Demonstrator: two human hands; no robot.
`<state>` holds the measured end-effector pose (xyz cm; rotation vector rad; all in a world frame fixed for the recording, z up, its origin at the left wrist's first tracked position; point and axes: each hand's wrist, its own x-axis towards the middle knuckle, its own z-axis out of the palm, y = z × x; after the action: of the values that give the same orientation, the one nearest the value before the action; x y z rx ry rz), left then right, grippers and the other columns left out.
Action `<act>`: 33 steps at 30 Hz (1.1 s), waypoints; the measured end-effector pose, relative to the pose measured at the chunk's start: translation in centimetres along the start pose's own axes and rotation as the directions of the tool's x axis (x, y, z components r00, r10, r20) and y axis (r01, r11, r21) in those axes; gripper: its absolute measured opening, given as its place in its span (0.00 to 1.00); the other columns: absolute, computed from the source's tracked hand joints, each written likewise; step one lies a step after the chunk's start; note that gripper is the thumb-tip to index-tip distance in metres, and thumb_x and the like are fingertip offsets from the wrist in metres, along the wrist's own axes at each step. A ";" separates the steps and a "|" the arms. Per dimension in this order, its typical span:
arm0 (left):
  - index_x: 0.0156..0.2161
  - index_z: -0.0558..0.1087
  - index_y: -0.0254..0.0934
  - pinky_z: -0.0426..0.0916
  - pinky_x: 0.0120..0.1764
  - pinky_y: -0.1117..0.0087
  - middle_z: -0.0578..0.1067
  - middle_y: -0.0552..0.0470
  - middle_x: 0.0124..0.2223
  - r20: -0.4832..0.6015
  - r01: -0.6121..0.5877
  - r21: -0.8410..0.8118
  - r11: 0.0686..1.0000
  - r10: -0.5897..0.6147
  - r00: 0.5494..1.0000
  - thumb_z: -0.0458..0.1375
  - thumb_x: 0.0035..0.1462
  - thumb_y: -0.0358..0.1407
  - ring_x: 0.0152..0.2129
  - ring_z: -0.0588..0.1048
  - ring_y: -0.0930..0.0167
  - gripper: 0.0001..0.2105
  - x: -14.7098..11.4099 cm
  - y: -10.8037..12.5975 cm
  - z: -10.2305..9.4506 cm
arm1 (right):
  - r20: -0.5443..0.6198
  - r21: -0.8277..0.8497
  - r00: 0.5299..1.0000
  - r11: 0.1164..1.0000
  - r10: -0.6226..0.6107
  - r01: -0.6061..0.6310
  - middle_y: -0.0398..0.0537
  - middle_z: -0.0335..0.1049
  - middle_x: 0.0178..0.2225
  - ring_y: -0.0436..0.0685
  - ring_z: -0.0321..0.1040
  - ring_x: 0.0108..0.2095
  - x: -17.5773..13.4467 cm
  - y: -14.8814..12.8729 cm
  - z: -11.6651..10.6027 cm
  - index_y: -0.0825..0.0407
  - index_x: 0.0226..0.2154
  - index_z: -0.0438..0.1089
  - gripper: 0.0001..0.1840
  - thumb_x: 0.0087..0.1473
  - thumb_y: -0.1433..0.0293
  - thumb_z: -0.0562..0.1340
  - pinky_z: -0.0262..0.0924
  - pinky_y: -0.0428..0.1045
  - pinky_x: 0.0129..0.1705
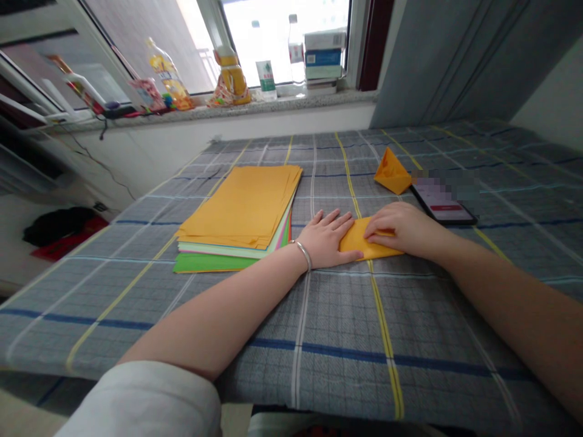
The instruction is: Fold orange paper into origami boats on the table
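Note:
A folded orange sheet of paper lies flat on the checked tablecloth between my hands. My left hand, with a silver bangle at its wrist, rests palm down with fingers spread, its thumb and fingertips over the paper's left end. On the paper's right part, my right hand is closed, its fingers bent together and pressed to the surface; its palm side is hidden. Just beyond this hand stands a folded orange paper shape with a pointed top and an open hollow.
Left of my hands lies a stack of coloured paper, orange on top with green below. A phone with its screen lit lies beyond my right wrist. Bottles, a tube and stacked boxes line the windowsill.

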<state>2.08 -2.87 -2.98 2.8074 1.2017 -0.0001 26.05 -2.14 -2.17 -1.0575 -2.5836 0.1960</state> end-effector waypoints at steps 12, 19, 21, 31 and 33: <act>0.72 0.50 0.35 0.41 0.70 0.45 0.50 0.47 0.74 -0.007 0.006 0.013 1.000 -0.005 1.000 0.45 0.63 0.64 0.72 0.47 0.56 0.44 0.0 0.0 -0.1 | 0.041 -0.141 0.973 0.966 0.225 -0.218 0.53 0.75 0.41 0.64 0.70 0.44 0.6 -3.7 0.7 0.49 0.35 0.77 0.15 0.57 0.56 0.63 0.63 0.59 0.48; 0.73 0.49 0.32 0.42 0.71 0.49 0.47 0.41 0.74 0.019 0.021 0.015 1.000 -0.021 1.000 0.48 0.59 0.67 0.72 0.46 0.58 0.49 0.1 0.2 -0.3 | 0.024 -0.166 0.976 0.964 0.216 -0.209 0.56 0.73 0.48 0.68 0.68 0.49 0.4 -3.1 1.9 0.50 0.45 0.75 0.22 0.53 0.53 0.65 0.63 0.62 0.52; 0.73 0.48 0.31 0.41 0.71 0.50 0.46 0.40 0.74 0.036 0.016 0.013 1.000 -0.017 0.999 0.47 0.60 0.66 0.72 0.45 0.58 0.48 0.1 0.2 -0.4 | 0.035 -0.160 0.975 0.965 0.218 -0.210 0.57 0.71 0.53 0.69 0.67 0.53 0.3 -2.8 1.9 0.50 0.50 0.73 0.27 0.53 0.52 0.65 0.62 0.63 0.55; 0.72 0.48 0.29 0.38 0.70 0.51 0.45 0.35 0.74 0.057 0.004 0.034 0.999 -0.006 0.998 0.37 0.68 0.60 0.73 0.44 0.59 0.41 0.1 -0.3 -0.3 | 0.125 -0.096 0.971 0.977 0.203 -0.191 0.57 0.68 0.60 0.72 0.64 0.59 0.4 -2.4 1.2 0.47 0.59 0.71 0.39 0.48 0.45 0.67 0.59 0.66 0.60; 0.72 0.47 0.28 0.37 0.70 0.51 0.45 0.34 0.74 0.051 0.001 0.040 0.999 -0.004 0.999 0.38 0.66 0.61 0.73 0.44 0.59 0.43 0.1 -0.3 -0.2 | 0.127 -0.101 0.970 0.976 0.207 -0.195 0.57 0.68 0.60 0.72 0.64 0.59 0.4 -2.3 1.1 0.48 0.59 0.71 0.41 0.48 0.45 0.67 0.59 0.67 0.60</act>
<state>1.94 -2.60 -2.77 2.8212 1.2072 -0.0959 23.89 -3.52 -2.55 -1.3859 -2.6232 0.2138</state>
